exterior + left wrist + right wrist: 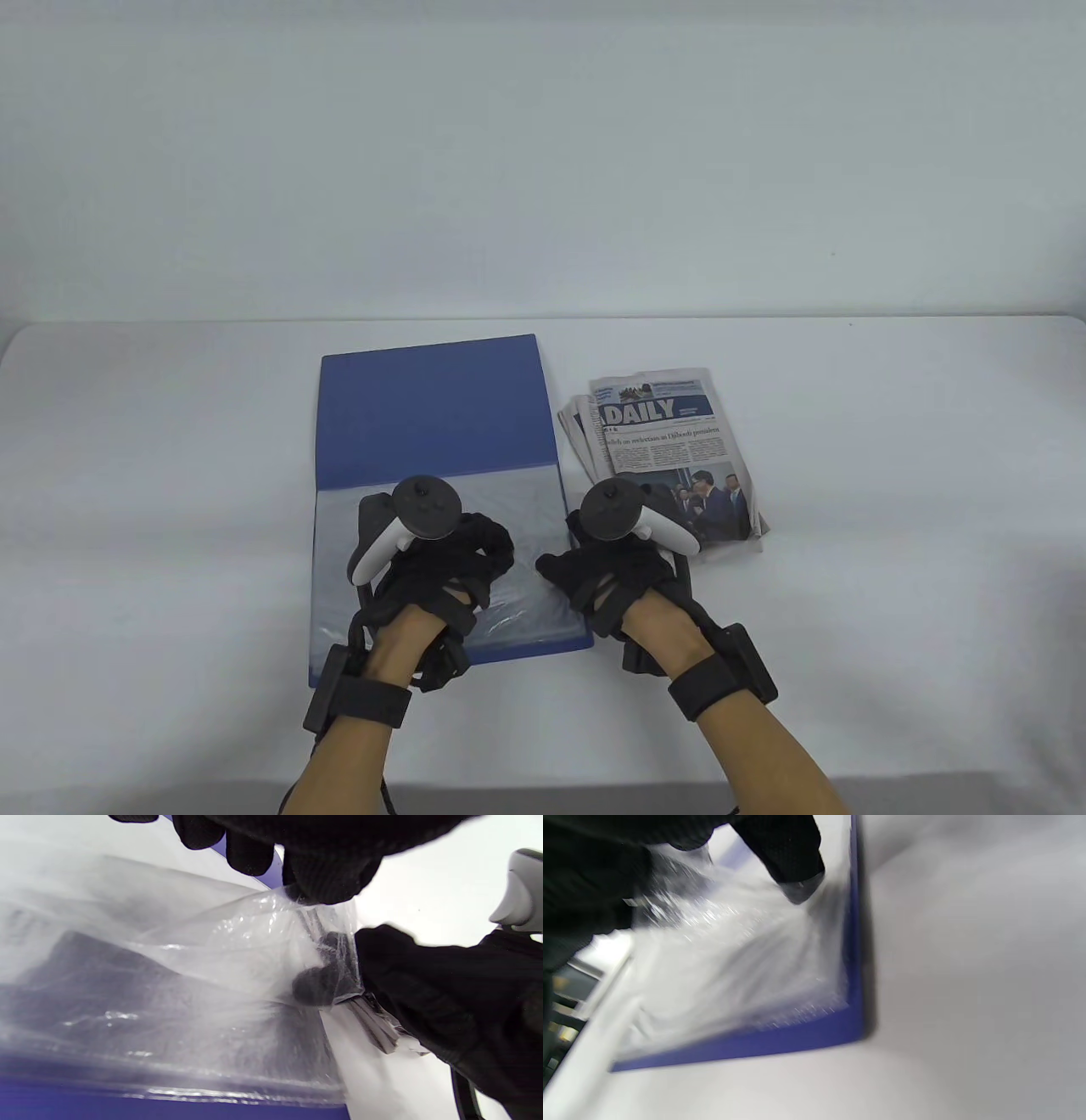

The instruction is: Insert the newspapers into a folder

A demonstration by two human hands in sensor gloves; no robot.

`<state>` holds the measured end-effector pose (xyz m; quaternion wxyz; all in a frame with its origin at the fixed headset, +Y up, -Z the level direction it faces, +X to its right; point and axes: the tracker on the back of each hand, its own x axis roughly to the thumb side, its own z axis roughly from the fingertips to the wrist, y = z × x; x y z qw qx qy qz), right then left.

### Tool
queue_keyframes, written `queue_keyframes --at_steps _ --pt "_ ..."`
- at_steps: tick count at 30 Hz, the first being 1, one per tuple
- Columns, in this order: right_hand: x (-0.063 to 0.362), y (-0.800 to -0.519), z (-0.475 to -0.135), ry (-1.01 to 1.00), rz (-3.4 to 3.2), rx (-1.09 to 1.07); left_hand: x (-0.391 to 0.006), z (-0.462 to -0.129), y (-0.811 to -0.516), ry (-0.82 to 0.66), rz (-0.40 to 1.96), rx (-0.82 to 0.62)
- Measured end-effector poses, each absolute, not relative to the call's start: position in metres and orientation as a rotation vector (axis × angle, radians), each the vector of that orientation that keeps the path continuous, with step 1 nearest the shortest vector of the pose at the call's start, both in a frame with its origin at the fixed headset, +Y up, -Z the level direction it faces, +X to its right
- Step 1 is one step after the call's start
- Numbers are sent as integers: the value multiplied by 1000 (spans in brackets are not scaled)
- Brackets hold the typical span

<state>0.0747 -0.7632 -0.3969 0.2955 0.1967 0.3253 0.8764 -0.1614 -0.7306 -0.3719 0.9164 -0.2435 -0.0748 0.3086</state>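
A blue folder (433, 407) lies open on the table, with clear plastic sleeves (526, 518) on its near half. My left hand (475, 560) pinches the top sleeve (212, 955) at its right edge and lifts it off the stack. My right hand (564, 569) reaches in from the right, and one of its fingertips (318, 984) shows through the plastic inside the sleeve's mouth. In the right wrist view a straight finger (793, 861) presses into the sleeve (746, 963) by the folder's blue edge (797, 1037). A folded stack of newspapers (670, 450) lies right of the folder, untouched.
The white table (891, 509) stretches to both sides of the folder and the newspapers. A plain pale wall (543, 170) stands behind its far edge.
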Motion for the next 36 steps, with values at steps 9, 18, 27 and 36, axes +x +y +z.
queue_keyframes --at_steps 9,18,27,36 --pt "188 -723 -412 435 2276 44 -163 -372 -735 -130 596 -510" --pt "256 -782 -421 645 2510 -544 -157 -372 -736 -157 568 -518" --pt "274 -747 -415 157 2431 -545 -162 -372 -737 -139 585 -494" --pt "299 -685 -391 -175 2249 -463 -164 -371 -733 -134 605 -467"
